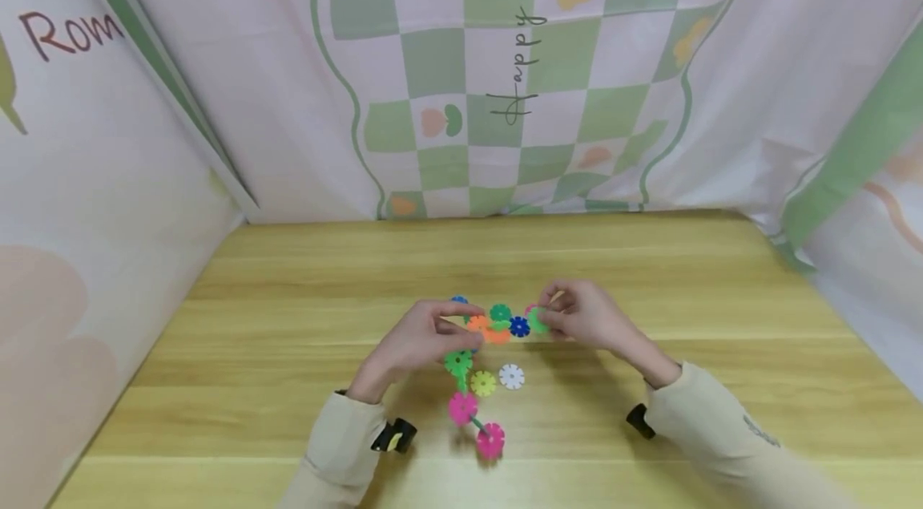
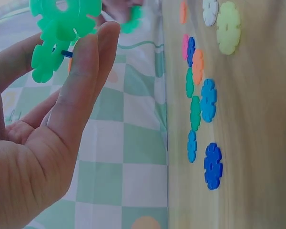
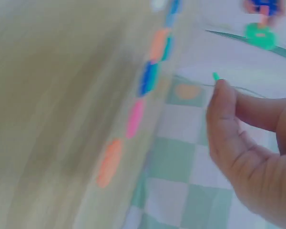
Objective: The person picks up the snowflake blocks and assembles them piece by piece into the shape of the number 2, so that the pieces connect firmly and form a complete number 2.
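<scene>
My left hand (image 1: 421, 339) holds a chain of joined plastic snowflake discs between thumb and fingers. The chain hangs toward me, with a green disc (image 1: 458, 362) below the fingers and pink discs (image 1: 464, 408) at its lower end. Large in the left wrist view, a green disc (image 2: 64, 19) of the chain rises above the thumb; the fingers hide part of the chain. To the right, my right hand (image 1: 587, 317) pinches a single light green disc (image 1: 537, 321) at its edge. Only a sliver of that disc (image 3: 216, 76) shows past the fingertips in the right wrist view.
Loose discs lie on the wooden table (image 1: 288, 397): a white one (image 1: 512, 377), a yellow one (image 1: 483, 383), a dark blue one (image 1: 519, 326) and several others in blue, green, orange and pink. A checkered curtain (image 1: 497, 76) hangs behind the table's far edge.
</scene>
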